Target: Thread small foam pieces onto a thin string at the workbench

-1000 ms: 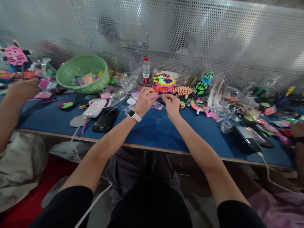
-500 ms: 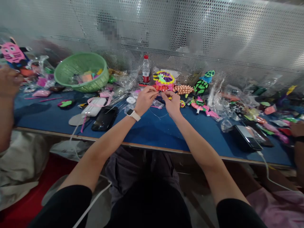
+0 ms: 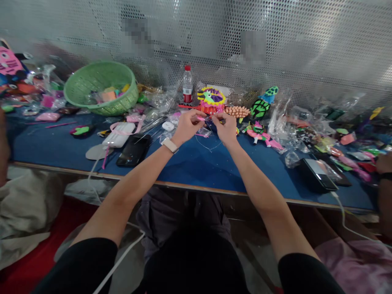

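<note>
My left hand point(image 3: 190, 125) is closed in a pinch on a small pink piece point(image 3: 200, 118). Close beside it, my right hand point(image 3: 226, 127) is also pinched, and what its fingertips hold is too small to make out. A thin clear thread point(image 3: 210, 150) hangs in a loop below and between both hands. Just behind the fingers stands a colourful clay-like figure point(image 3: 211, 98) with a yellow-edged purple crest and a red body. An orange spiky piece point(image 3: 237, 112) lies beyond my right hand, and a dark item under the hands is partly hidden.
On the blue table point(image 3: 190, 171) are a green basket point(image 3: 101, 108), a red-capped bottle point(image 3: 188, 85), a phone point(image 3: 134, 151) and a white power bank point(image 3: 118, 135). To the right lie a pink-green figure point(image 3: 260, 134), plastic bags and a black device point(image 3: 317, 175). Co-workers sit on both sides.
The pink piece now shows in my left fingers. My left wrist has turned, so the watch face is hidden. The co-worker's arm at left has moved mostly out of view.
</note>
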`<state>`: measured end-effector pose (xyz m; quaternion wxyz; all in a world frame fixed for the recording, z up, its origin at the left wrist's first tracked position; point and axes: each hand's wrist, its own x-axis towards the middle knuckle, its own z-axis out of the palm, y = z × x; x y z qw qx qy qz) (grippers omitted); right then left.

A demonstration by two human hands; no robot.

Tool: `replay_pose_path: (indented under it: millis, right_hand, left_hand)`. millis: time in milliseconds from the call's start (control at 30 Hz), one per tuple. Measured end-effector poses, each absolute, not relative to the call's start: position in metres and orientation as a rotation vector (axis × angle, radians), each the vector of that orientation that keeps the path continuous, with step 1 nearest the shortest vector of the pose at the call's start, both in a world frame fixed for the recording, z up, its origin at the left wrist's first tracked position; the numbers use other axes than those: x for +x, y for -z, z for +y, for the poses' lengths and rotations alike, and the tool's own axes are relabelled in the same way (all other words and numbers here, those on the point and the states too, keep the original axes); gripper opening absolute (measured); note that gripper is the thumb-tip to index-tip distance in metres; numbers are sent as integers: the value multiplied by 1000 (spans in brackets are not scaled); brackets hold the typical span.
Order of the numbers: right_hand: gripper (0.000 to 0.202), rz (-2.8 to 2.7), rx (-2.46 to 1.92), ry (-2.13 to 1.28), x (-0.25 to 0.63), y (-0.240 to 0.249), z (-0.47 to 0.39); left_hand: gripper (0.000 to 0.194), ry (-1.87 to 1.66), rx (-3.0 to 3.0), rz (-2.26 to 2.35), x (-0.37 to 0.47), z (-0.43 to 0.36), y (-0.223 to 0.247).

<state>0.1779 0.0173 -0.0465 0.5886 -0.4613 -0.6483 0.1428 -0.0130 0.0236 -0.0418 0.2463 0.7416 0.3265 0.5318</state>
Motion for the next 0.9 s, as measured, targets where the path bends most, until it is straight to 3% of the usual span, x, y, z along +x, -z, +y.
replay_pose_path:
  millis: [133, 300, 600, 900]
  right_hand:
    - [9, -1483, -1081, -406, 178, 49, 21]
    - [11, -1525, -1052, -438, 176, 49, 19]
    - [16, -1632, -960, -288, 180, 39, 4]
    - [26, -1558, -938, -313, 172, 37, -5]
  left_hand:
    - [10, -1513, 2474, 1063, -18, 17, 41]
    - [24, -1496, 2684, 1115, -21, 18, 45]
    - [36, -1603, 2405, 831, -23, 24, 34]
    - [34, -1444, 1796, 874, -9, 27, 39]
